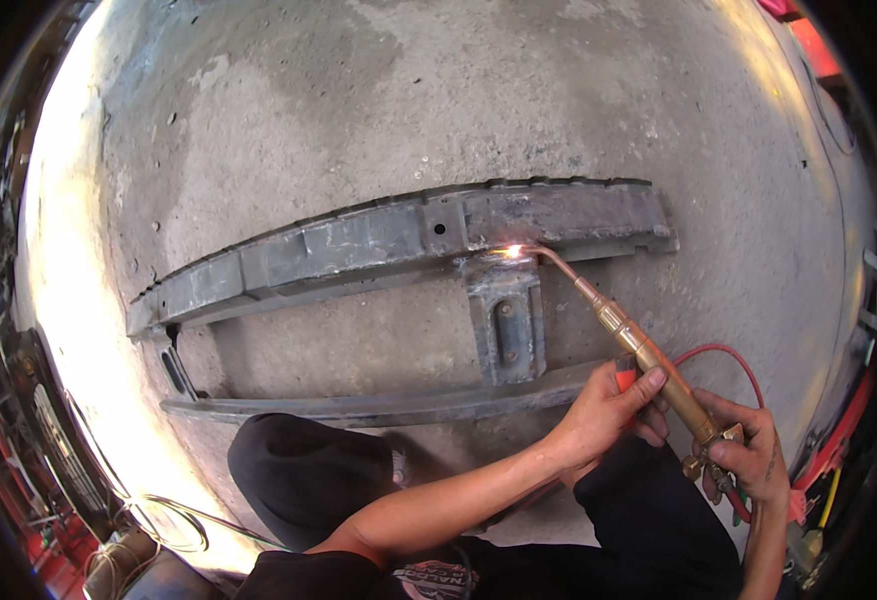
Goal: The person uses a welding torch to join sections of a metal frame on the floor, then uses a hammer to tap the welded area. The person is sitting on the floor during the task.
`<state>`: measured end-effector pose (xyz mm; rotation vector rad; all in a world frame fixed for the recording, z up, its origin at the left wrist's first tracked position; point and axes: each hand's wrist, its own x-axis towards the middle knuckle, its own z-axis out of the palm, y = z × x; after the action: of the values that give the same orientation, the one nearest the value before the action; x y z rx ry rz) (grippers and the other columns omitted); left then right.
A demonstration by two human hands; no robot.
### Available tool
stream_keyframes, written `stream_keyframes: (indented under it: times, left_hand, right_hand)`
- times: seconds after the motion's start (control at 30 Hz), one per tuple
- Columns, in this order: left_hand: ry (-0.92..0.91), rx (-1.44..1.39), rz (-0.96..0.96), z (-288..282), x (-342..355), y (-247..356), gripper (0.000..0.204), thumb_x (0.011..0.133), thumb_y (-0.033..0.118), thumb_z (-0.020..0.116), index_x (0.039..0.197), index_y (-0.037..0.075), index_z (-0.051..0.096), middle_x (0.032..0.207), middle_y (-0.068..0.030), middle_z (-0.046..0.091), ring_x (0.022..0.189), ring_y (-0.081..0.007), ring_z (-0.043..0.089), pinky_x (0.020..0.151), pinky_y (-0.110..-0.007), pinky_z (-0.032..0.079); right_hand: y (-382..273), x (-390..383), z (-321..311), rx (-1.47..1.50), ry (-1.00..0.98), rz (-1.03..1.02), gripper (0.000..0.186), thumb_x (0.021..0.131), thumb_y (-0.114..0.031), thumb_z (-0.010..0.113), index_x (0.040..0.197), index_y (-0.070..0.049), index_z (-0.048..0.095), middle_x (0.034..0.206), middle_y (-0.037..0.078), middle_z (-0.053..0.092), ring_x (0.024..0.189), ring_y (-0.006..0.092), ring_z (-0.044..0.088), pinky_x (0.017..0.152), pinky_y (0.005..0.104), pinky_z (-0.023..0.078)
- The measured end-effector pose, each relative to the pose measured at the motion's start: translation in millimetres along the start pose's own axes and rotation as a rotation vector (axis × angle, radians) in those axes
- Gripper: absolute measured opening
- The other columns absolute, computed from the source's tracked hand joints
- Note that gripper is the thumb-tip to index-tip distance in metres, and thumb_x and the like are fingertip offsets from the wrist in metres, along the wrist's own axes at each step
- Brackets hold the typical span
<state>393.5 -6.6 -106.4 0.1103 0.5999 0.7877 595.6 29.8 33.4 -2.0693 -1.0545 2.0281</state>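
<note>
My left hand (629, 405) grips a small orange-and-black object (625, 372) beside the brass torch (639, 348); whether it also holds the torch body is unclear. My right hand (744, 455) holds the torch's handle end by its valves. The torch's bent tip reaches a bright glow (514, 250) where a short upright bracket (507, 320) meets the underside of a long, curved grey metal beam (359, 245). A second long metal rail (419, 404) lies nearer me, joined to the beam by brackets.
Cables (179, 515) lie at lower left beside assorted parts (29, 390) along a sunlit strip. A red hose (719, 350) loops right of the torch, and red equipment (839, 430) sits at the right edge. My dark-clad knees (309, 470) frame the lower view on the concrete floor (319, 110).
</note>
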Motion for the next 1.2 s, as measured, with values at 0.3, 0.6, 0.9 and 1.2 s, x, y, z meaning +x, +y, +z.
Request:
stream_keyframes:
  times: [0.3, 0.6, 0.9, 1.2]
  left_hand:
    - [-0.002, -0.068, 0.001, -1.1, 1.9, -2.5, 0.04, 0.108, 0.037, 0.052, 0.106, -0.001, 0.067, 0.085, -0.009, 0.071, 0.07, -0.017, 0.072, 0.062, -0.028, 0.061]
    - [-0.001, -0.104, 0.021, -3.4, 2.6, -6.2, 0.038, 0.108, 0.033, 0.053, 0.109, -0.002, 0.066, 0.091, -0.0103, 0.071, 0.076, -0.0169, 0.071, 0.065, -0.03, 0.064]
    - [-0.014, -0.134, 0.011, -3.0, 4.3, -8.8, 0.036, 0.107, 0.033, 0.054, 0.111, -0.001, 0.064, 0.089, -0.01, 0.07, 0.076, -0.0181, 0.071, 0.063, -0.031, 0.064]
    - [-0.019, -0.128, 0.006, -4.0, 3.8, -6.8, 0.037, 0.107, 0.034, 0.054, 0.111, -0.002, 0.064, 0.09, -0.0103, 0.069, 0.076, -0.019, 0.071, 0.063, -0.032, 0.063]
  right_hand:
    - [5.0, 3.0, -2.4, -0.004, -0.015, -0.063, 0.071, 0.079, -0.019, 0.076, 0.14, 0.01, 0.054, 0.08, 0.013, 0.066, 0.054, 0.0188, 0.065, 0.041, 0.0286, 0.05]
    - [-10.2, -1.0, 7.0, 0.008, -0.004, 0.001, 0.069, 0.077, -0.014, 0.074, 0.138, 0.011, 0.055, 0.087, 0.014, 0.068, 0.058, 0.0163, 0.065, 0.046, 0.0264, 0.051]
    - [6.4, 1.2, -2.0, -0.036, 0.007, -0.103, 0.072, 0.078, -0.02, 0.079, 0.14, 0.008, 0.055, 0.078, 0.012, 0.067, 0.056, 0.021, 0.067, 0.041, 0.0302, 0.052]
    - [-11.2, -1.6, 8.6, -0.031, 0.022, -0.059, 0.07, 0.079, -0.016, 0.079, 0.139, 0.01, 0.055, 0.079, 0.011, 0.067, 0.061, 0.0172, 0.066, 0.047, 0.0279, 0.051]
